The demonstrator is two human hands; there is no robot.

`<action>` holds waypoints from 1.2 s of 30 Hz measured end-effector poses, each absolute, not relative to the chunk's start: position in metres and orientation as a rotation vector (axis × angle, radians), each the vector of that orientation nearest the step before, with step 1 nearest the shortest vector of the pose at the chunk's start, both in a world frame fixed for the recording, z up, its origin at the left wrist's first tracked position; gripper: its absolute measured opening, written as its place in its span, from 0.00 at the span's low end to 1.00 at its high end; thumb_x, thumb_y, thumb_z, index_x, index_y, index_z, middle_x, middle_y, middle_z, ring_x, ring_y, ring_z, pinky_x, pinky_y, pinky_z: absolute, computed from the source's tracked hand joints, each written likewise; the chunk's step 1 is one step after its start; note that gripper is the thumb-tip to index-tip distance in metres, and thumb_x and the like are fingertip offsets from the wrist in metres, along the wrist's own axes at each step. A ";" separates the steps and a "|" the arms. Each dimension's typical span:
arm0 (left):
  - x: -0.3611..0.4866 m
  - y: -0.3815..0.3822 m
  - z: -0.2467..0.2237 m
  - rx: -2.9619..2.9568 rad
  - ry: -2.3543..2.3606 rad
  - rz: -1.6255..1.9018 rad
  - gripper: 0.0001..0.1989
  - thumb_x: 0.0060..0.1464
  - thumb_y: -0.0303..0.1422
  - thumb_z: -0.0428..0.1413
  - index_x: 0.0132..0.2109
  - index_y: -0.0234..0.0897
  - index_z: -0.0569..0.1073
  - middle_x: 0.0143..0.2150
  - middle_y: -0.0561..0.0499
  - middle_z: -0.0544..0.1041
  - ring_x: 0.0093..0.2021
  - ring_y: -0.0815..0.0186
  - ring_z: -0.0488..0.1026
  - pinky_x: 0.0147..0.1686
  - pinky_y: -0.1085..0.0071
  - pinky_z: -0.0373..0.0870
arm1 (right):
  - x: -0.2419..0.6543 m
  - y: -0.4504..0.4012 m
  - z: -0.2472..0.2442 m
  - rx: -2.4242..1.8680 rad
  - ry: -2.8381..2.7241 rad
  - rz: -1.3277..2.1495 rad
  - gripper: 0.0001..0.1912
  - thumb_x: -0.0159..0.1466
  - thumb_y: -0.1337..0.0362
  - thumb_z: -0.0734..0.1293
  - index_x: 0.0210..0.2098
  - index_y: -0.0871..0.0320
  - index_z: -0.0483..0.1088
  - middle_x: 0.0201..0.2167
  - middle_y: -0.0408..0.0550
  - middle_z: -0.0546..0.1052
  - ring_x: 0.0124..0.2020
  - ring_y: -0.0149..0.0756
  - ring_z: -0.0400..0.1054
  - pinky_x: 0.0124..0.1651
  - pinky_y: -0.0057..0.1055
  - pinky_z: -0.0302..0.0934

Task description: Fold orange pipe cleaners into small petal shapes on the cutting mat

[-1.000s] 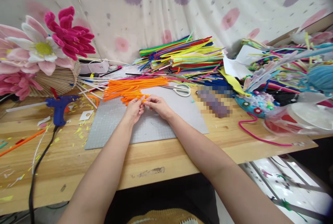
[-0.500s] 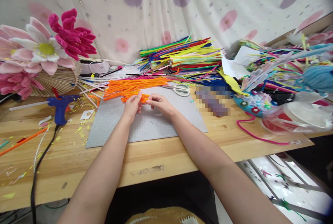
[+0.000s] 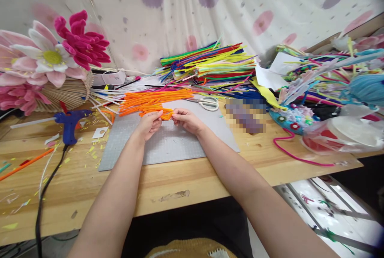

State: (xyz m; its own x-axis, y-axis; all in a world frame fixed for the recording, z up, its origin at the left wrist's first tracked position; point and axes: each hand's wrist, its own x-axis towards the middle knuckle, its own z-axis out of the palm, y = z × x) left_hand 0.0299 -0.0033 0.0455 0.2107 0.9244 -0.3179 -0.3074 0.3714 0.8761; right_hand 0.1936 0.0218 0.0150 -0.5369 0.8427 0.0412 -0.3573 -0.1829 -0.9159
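Observation:
My left hand (image 3: 150, 125) is closed, its thumb and fingers pinching one end of a bent orange pipe cleaner (image 3: 167, 115). At the other end of that piece, my right hand (image 3: 185, 120) pinches it too, so it spans the small gap between both hands. Just behind them lies a pile of orange pipe cleaners (image 3: 136, 102), partly hidden by my left hand. Under my hands is a grey cutting mat (image 3: 168, 150). A pair of scissors (image 3: 209, 103) with pale handles rests at the mat's back edge.
A blue glue gun (image 3: 69, 125) with a black cord stands at the left, among paper scraps. Pink and white fuzzy flowers (image 3: 49, 56) rise behind it. Bundles of coloured pipe cleaners (image 3: 216, 64) line the back. A clear plastic container (image 3: 342, 134) sits at the right.
My left hand has shifted slightly left and down and turned, with its fingers curled more. The gap between my hands is wider, showing more of the orange pipe cleaner.

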 end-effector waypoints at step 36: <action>0.040 -0.008 0.037 0.876 1.080 1.272 0.17 0.36 0.40 0.65 0.27 0.32 0.71 0.21 0.55 0.69 0.18 0.77 0.63 0.12 0.83 0.55 | 0.181 0.018 0.006 -0.713 -1.400 1.619 0.12 0.47 0.57 0.72 0.27 0.58 0.72 0.28 0.41 0.70 0.26 0.24 0.60 0.27 0.23 0.56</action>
State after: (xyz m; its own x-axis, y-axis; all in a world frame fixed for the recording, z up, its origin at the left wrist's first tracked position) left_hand 0.0405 -0.0080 0.0373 -0.0261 0.9906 -0.1342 -0.2935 0.1207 0.9483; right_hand 0.1810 0.0180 0.0059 -0.4695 0.8761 0.1101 -0.2354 -0.0040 -0.9719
